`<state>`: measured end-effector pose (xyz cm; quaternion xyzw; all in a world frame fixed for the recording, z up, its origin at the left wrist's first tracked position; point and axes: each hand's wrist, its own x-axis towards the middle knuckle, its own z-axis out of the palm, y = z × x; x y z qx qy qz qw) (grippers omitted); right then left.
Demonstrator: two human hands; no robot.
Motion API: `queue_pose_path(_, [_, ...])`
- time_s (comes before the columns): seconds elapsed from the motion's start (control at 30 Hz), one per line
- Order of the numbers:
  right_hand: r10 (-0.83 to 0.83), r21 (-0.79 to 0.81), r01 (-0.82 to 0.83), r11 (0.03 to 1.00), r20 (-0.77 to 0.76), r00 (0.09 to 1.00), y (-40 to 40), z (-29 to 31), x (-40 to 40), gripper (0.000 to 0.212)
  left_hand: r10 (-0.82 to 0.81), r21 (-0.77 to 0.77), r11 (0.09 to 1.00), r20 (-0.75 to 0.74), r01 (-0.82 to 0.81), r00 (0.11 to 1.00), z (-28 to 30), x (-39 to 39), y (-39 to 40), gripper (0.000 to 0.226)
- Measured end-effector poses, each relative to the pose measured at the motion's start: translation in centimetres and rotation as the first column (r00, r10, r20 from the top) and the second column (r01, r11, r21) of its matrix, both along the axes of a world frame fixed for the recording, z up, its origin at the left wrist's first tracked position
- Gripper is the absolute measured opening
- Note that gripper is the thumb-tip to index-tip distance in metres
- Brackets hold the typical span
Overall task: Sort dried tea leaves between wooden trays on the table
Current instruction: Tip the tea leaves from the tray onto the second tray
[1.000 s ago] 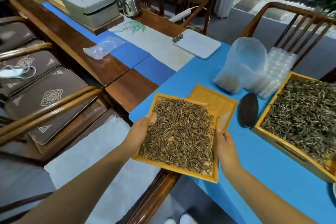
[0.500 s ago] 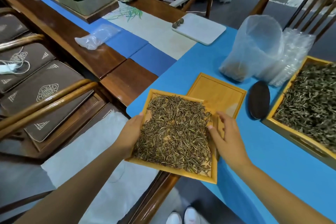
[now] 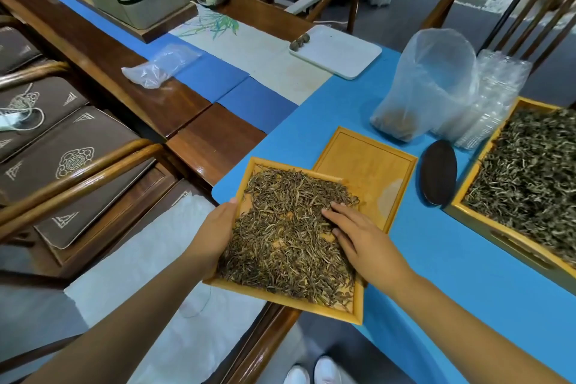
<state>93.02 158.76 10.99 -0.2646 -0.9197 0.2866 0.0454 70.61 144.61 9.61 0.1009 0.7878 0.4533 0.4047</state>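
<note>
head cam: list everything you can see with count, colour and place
small tray: 1, yellow wood, full of tea leaves, at the table's near edge
empty tray: 1, yellow wood, just behind it
large tray: 1, yellow wood, greenish leaves, far right
dark oval piece: 1, brown, between empty and large trays
plastic bag: 1, clear, upright, a few leaves inside
clear plastic packs: stack, beside the bag
white tray: 1, behind, small round balls on it
flat bag: 1, clear, left
blue cloth: 1, covering the table
left hand: holds small tray's left rim
right hand: flat on the leaves
</note>
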Motion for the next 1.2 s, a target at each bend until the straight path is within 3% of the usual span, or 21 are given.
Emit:
queue_pose_path(0.73, [-0.225,-0.070,0.227,0.971,0.038,0.974,4.0,-1.3,-1.0,0.043,0.022,-0.091,0.996,-0.037,-0.025,0.999,0.0,-0.5,0.2,0.043])
queue_pose_path(0.8, [-0.186,-0.047,0.185,0.982,-0.006,0.983,3.0,-0.6,-1.1,0.041,0.019,-0.098,0.995,-0.041,-0.023,0.999,-0.1,-0.6,0.1,0.045])
queue_pose_path(0.97, [0.092,0.009,-0.092,0.996,-0.049,0.995,-0.4,0.7,-3.3,0.044,0.003,-0.096,0.995,-0.085,-0.011,0.996,-0.2,-0.2,0.4,0.043])
queue_pose_path(1.2, [0.149,0.065,-0.149,0.987,0.004,0.989,-0.5,-0.1,-6.0,0.046,-0.010,-0.094,0.996,-0.112,0.000,0.994,-0.2,0.3,0.5,0.040])
